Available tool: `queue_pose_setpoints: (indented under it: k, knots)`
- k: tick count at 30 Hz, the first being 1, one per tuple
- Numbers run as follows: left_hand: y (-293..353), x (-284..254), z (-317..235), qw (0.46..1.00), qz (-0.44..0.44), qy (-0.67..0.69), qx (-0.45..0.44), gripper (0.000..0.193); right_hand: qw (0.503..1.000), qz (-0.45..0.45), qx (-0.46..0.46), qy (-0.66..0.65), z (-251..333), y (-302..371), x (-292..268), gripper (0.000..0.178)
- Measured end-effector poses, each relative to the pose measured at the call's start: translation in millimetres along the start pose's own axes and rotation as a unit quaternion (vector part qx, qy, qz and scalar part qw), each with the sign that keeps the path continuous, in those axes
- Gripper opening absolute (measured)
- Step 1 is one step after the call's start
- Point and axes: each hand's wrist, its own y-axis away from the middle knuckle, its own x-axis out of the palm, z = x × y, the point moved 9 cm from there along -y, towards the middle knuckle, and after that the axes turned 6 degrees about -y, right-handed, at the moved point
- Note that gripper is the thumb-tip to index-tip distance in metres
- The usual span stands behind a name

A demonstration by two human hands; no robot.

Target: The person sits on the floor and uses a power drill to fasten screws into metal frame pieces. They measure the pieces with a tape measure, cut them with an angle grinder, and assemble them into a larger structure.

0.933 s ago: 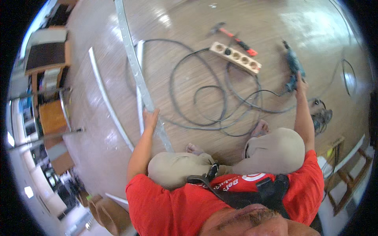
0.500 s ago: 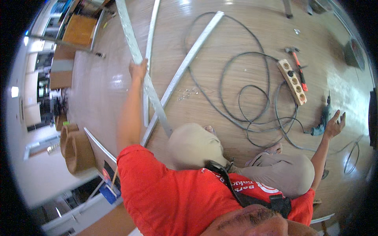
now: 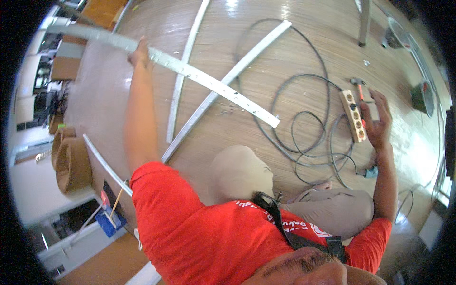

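My left hand (image 3: 140,56) is closed round a long perforated metal bar (image 3: 219,88), gripping it left of its middle. The bar slants down to the right, its near end beyond my knee. It passes over two more metal bars, a thinner one (image 3: 176,105) and a wider one (image 3: 259,53), on the floor. Reaching out over the floor, my right hand (image 3: 378,124) has its thumb and fingers apart and nothing in it. A hammer (image 3: 359,91) with a red and black handle lies by its fingers, partly hidden. Close to the thumb is a power strip (image 3: 352,117).
A black cable (image 3: 279,90) loops across the floor. The power drill (image 3: 371,172) is mostly hidden by my right forearm. Small metal pieces (image 3: 229,107) lie beneath the held bar. Dark buckets (image 3: 422,97) stand at right, and a table leg (image 3: 365,23) at the far right.
My left hand has swung the bar leftward at its far end, bringing its near end right and away from my knee. My right hand has moved from beside the drill to the hammer.
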Motion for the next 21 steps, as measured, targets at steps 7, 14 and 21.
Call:
queue_pose_setpoints:
  k: [7, 14, 21]
  knots:
    - [48, -10, 167, 0.959, 0.01, 0.11, -0.26, 0.063, 0.985, -0.023, 0.168, 0.014, -75, 26, -24, 0.041]
    - [138, -30, 312, 0.927, -0.059, 0.061, -0.364, 0.064, 0.934, -0.038, 0.354, 0.037, -168, 144, -27, 0.041]
    - [154, -23, 364, 0.925, -0.023, -0.081, -0.37, 0.066, 0.89, 0.044, 0.454, 0.022, -186, 275, 24, 0.046]
